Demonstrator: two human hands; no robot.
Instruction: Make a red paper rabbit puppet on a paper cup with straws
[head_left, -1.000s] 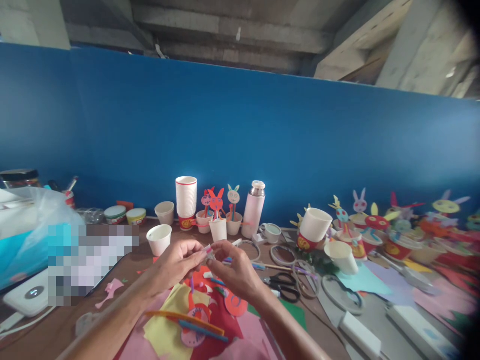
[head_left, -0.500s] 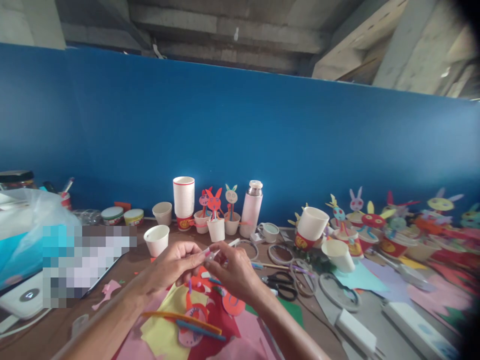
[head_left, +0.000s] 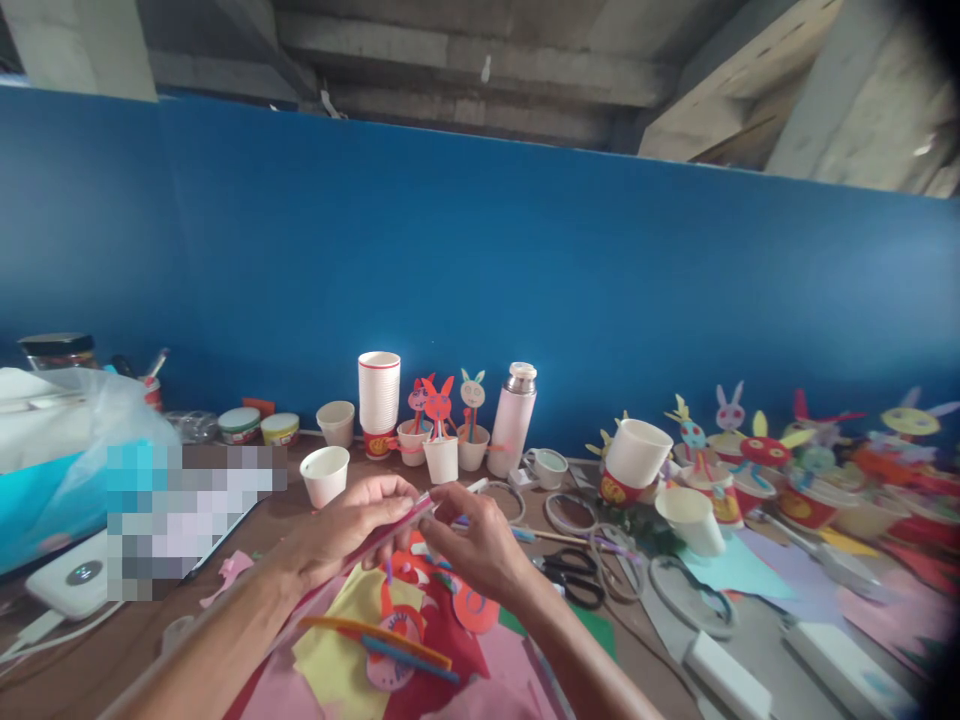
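My left hand point(head_left: 360, 515) is closed around a slim pink pen-like stick point(head_left: 397, 528), slanting up to the right. At its pale upper end, the fingers of my right hand point(head_left: 480, 540) are curled and pinch it. What exactly the stick is, I cannot make out. Below my hands lies a pile of paper: a yellow sheet point(head_left: 334, 640), red and pink sheets, and a round cut-out face point(head_left: 394, 650). An orange strip point(head_left: 375, 640) and a blue strip point(head_left: 412, 660) lie across them. Near my right wrist is a red paper disc point(head_left: 476, 608).
Black-handled scissors point(head_left: 577, 575) lie right of my right forearm, by rolls of tape point(head_left: 570, 512). White paper cups point(head_left: 325, 475), a cup stack point(head_left: 379, 395), rabbit figures in cups point(head_left: 439, 405) and a pink thermos point(head_left: 512, 420) line the back. A power bank point(head_left: 71, 580) is at left.
The pink stick now shows at greater length between my hands, slanting down over my left fingers. My view has turned slightly left, so everything sits further right.
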